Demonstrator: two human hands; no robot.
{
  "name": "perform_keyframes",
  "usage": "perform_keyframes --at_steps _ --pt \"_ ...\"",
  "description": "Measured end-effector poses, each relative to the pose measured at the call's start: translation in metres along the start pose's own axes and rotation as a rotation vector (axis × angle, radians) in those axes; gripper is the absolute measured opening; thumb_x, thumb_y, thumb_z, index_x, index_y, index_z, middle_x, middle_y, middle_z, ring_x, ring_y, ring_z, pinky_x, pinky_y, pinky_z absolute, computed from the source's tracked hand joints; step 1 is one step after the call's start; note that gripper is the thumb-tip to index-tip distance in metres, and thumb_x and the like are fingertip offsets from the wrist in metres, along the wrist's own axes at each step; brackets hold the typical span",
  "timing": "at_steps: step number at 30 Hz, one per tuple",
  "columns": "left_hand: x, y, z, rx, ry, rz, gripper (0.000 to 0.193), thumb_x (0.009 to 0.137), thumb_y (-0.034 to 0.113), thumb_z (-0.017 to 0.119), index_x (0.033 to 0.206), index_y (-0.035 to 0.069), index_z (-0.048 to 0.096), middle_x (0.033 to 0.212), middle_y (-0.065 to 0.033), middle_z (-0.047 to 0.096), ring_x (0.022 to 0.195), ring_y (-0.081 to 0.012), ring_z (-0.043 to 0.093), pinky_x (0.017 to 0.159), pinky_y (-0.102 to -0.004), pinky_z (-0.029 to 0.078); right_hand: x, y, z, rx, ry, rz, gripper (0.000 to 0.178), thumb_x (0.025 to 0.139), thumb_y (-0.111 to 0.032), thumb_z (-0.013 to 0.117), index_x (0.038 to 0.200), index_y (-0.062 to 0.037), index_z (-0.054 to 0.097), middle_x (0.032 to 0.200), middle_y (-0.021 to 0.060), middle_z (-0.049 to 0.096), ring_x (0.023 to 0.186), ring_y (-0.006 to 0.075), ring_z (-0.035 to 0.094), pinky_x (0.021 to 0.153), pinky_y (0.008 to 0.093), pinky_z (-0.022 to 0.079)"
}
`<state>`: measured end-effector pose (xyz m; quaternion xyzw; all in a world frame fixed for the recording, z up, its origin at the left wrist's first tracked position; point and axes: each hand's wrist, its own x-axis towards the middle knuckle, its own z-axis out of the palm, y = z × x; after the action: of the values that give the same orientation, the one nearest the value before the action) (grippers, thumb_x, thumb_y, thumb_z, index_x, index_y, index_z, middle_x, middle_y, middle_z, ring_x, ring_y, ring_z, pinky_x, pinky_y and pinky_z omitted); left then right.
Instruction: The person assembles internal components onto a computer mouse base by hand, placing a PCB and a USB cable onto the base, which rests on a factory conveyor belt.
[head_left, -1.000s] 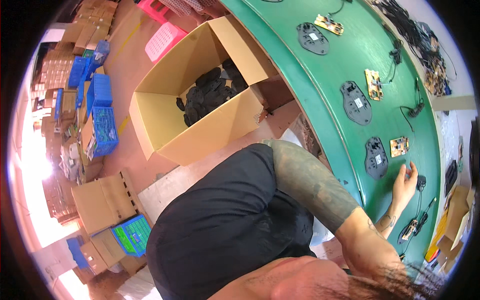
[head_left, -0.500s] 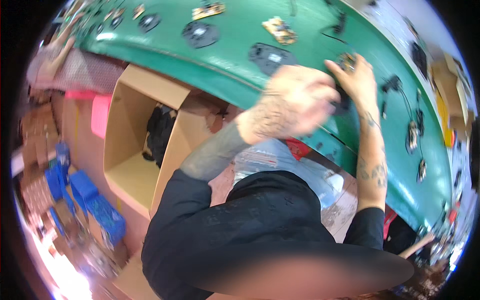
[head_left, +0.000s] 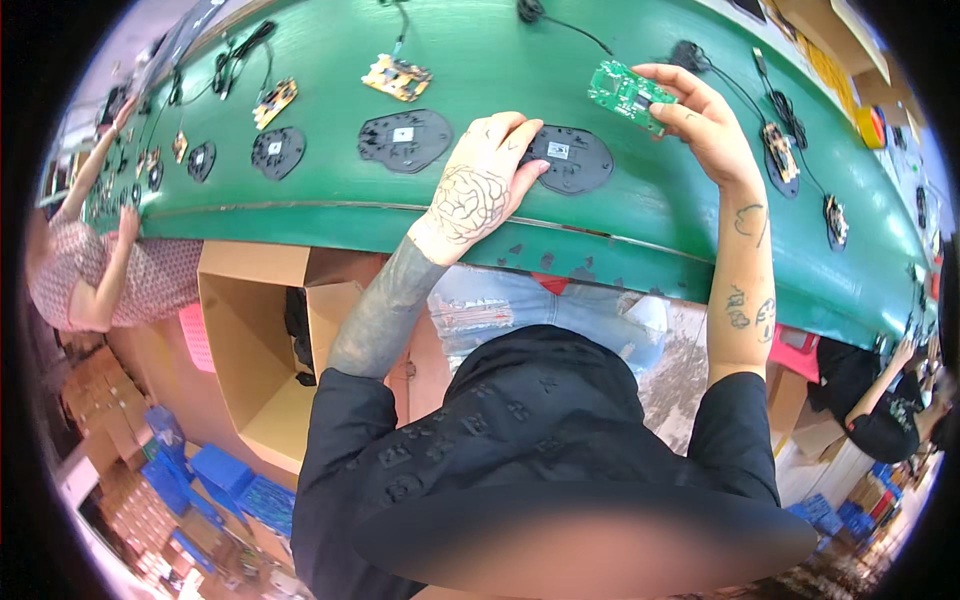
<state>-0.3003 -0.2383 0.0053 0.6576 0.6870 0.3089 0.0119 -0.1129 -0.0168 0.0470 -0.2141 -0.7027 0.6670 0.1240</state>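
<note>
I look down through the head camera, with the middle of my view as the middle of the clock. At 2 o'clock, the fingers and thumb of my right hand (head_left: 705,125) pinch a green circuit board (head_left: 618,92) by its right end. The board is up off the table, just beside the hand, at 1 o'clock. At 12 o'clock, the fingers of my left hand (head_left: 480,180) are close together, with the thumb a bit apart. They touch the left side of a flat black base (head_left: 582,168), but I cannot tell if they grip it. That base lies on the green table (head_left: 480,60) at 1 o'clock, with a white label (head_left: 559,150) on it. At 11 o'clock is another black base (head_left: 427,145), with a tan circuit board (head_left: 395,78) just past it. Farther out, at 9 o'clock, a co-worker (head_left: 130,270) reaches over the table. Between 8 and 9 o'clock stands a big open box (head_left: 250,262). Blue crates (head_left: 225,475) sit at 8 o'clock.
</note>
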Motion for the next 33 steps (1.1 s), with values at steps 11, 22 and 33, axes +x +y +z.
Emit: perform_keyframes --at_steps 11,22,33 --pt "0.067 0.022 -0.013 -0.032 0.102 0.251 0.082 0.070 0.030 0.087 0.140 0.009 0.048 0.136 -0.0141 0.050 0.124 -0.0330 0.049 0.106 -0.0430 0.040 -0.009 0.004 0.007 0.367 -0.243 0.015 0.043 0.078 0.001 0.061 0.121 0.0001 0.057 0.104 0.0099 0.065 0.089 0.0201 0.066 0.079 0.0345 0.053" --pt "0.068 0.004 -0.014 -0.332 -0.016 0.037 0.015 0.090 0.019 0.071 0.092 0.004 0.067 0.073 -0.0073 0.063 0.060 -0.0169 0.059 0.055 -0.0292 0.047 -0.005 0.011 0.015 0.499 -0.117 0.144 0.046 0.084 -0.011 0.060 0.127 0.0024 0.053 0.093 0.0066 0.062 0.077 0.0146 0.059 0.063 0.0278 0.048" --pt "0.052 -0.011 -0.012 -0.410 -0.246 -0.201 0.021 0.087 0.024 0.067 0.083 0.003 0.065 0.076 -0.0094 0.060 0.067 -0.0250 0.060 0.061 -0.0354 0.048 0.002 0.016 0.003 0.215 -0.111 0.219 0.023 0.089 -0.018 0.066 0.108 -0.0052 0.063 0.088 -0.0016 0.062 0.071 0.0039 0.051 0.059 0.0200 0.040"
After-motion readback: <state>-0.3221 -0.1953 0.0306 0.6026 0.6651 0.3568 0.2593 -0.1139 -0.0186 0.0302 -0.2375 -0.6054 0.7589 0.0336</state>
